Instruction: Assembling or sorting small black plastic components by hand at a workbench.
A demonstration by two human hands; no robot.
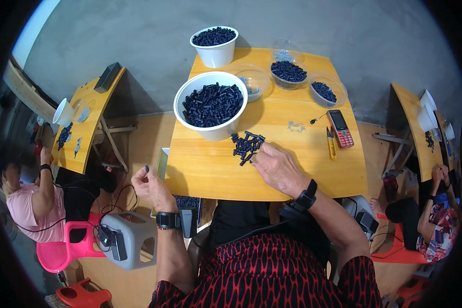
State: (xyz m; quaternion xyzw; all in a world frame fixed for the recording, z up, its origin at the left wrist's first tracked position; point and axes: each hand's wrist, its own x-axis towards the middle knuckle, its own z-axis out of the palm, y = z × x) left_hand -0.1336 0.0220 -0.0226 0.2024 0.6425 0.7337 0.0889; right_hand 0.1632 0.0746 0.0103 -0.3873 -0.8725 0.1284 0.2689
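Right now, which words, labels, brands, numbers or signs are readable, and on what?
None can be read.
Red-and-dark rectangular keypad phone: any key or screen text is too small to read.
Yellow-handled metal snips: none legible.
Front round white plastic bucket: no print visible.

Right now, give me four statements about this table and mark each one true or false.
1. The right hand is at the loose pile of dark pieces. True.
2. The phone sits inside a clear bowl. False: it lies on the tabletop beside yellow-handled snips.
3. The nearer white tub holds many dark pieces. True.
4. The left hand rests flat on the tabletop. False: it pinches a small dark piece.
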